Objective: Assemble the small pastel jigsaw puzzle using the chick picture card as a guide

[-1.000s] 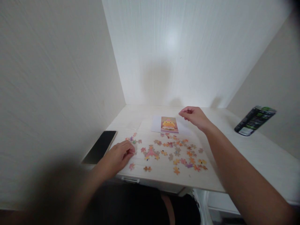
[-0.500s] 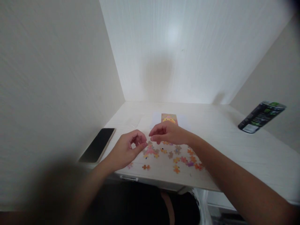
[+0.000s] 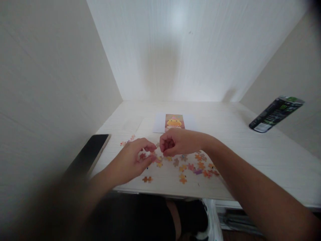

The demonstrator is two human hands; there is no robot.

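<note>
My left hand hovers low over the desk with thumb and forefinger apart. Pinkish puzzle pieces show through that gap, and nothing is visibly held. Beside it, my right hand is closed, its fingers curled in and the thumb tip near them; what it holds, if anything, is hidden. Beneath and between the hands lie pink and yellow jigsaw pieces, partly covered. More loose pieces, such as a yellow one and an orange one, are spread below my right wrist. Two joined brown pieces lie near the front edge.
A picture card with a yellow character lies on white paper behind my hands. A dark phone rests at the left. At the right stands a black can. Several pieces sit beyond my left hand. Walls enclose the desk.
The view has shifted, so the desk things appear farther left. My right hand's fingers have curled in more. Pieces beyond my left hand and more of the picture card now show.
</note>
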